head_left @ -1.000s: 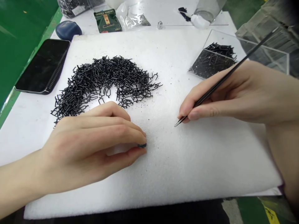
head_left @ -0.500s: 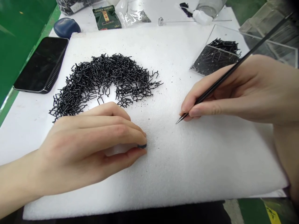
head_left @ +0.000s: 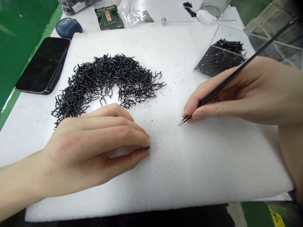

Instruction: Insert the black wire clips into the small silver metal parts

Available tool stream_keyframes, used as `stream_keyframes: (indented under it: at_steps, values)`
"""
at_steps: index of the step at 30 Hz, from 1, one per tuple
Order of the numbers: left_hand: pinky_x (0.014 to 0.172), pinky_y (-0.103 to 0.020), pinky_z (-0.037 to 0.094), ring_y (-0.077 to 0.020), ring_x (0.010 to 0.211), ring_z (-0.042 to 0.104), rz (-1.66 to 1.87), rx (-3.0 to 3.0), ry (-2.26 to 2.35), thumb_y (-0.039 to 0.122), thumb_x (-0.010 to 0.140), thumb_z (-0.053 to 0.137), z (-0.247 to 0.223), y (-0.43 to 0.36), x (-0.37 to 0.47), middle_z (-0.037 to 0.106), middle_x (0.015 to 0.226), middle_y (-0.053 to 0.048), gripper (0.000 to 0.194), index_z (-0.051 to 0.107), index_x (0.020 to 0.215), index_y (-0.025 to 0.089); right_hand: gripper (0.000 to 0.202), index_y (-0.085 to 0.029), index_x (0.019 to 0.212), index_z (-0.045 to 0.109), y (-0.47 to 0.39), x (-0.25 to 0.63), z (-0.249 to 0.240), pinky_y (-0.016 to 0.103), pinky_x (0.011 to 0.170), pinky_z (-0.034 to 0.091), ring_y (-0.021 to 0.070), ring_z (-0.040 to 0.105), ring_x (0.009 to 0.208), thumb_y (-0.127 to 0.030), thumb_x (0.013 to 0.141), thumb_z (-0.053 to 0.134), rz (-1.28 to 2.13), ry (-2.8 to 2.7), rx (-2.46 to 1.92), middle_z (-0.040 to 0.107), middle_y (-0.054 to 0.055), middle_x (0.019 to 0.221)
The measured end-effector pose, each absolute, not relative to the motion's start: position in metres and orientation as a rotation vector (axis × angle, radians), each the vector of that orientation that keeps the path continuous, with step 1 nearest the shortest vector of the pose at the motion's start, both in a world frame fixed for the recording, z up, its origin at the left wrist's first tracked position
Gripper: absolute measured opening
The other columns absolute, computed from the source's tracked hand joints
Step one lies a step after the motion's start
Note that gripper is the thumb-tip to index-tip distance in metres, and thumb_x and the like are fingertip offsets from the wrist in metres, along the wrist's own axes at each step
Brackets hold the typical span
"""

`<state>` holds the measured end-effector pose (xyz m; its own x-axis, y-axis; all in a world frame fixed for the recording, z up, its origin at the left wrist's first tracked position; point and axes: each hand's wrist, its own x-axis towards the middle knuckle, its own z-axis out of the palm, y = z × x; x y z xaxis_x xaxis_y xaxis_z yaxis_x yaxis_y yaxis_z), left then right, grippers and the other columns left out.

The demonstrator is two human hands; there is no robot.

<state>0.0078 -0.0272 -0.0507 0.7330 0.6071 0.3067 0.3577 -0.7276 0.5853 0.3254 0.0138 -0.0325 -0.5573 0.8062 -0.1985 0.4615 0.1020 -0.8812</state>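
Observation:
My left hand (head_left: pixel 97 151) rests on the white foam sheet (head_left: pixel 189 176), its thumb and fingertips pinching a small dark piece (head_left: pixel 145 147). Only an edge of that piece shows, so its kind is unclear. In my right hand (head_left: pixel 246 91) is a pair of slim black tweezers (head_left: pixel 219 86), held like a pen. Their fine tips are close over the foam, to the right of the left fingertips. Behind the left hand, a curved heap of small black forked parts (head_left: pixel 111 71) lies on the foam, with a few loose ones along its inner edge.
A clear plastic tray (head_left: pixel 213 61) with more black parts stands at the back right. On the left lie a black phone (head_left: pixel 44 64) and a dark blue rounded object (head_left: pixel 68 27). A green packet (head_left: pixel 109 18) and a small metal piece (head_left: pixel 163 21) are behind the foam.
The whole view has shifted very slightly. Both hands keep the same pose and grip, and the heap looks unchanged.

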Motion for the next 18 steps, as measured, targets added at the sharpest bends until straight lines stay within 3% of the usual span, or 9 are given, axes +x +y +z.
stream_keyframes:
  at_steps: [7,18]
  values:
    - [0.088,-0.023,0.065,-0.0135,0.082,0.076,0.661,2.426,0.735,0.014,0.096,0.077,-0.0491,-0.0283,0.008,0.081,0.09,0.003,0.012,0.08,0.102,0.024,0.008,-0.035,0.093,0.09,0.015,0.3264,-0.0355,0.03,0.082,0.064,0.0182,0.079,0.091,-0.041,0.088,0.089,1.444,-2.07,-1.185,0.087,-0.006,0.096]
    - [0.088,-0.024,0.067,-0.0156,0.084,0.078,0.601,2.419,0.759,0.012,0.096,0.077,-0.0447,-0.0283,0.0125,0.083,0.093,0.002,0.014,0.081,0.104,0.024,0.009,-0.032,0.091,0.09,0.0163,0.3248,-0.0383,0.031,0.074,0.064,0.0202,0.081,0.085,-0.04,0.088,0.089,1.436,-2.052,-1.185,0.087,-0.002,0.09]
